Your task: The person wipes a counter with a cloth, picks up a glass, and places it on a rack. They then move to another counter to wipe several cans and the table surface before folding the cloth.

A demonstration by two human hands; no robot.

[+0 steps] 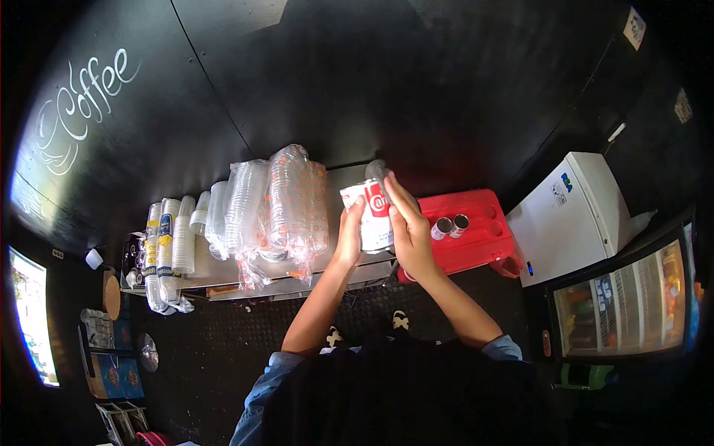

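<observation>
Left grip (pixel 348 234) and right grip (pixel 409 232) are clasping a white package (pixel 375 227), partly hiding its sides and the front edge of the tabletop (pixel 335 179).

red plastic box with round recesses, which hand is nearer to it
Right. The right hand appears at the left edge of the box; the left hand is farther left, across the white-and-red container.

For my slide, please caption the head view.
The left hand and right hand hold a printed package, with bagged cups to their left and a red box to their right.
</observation>
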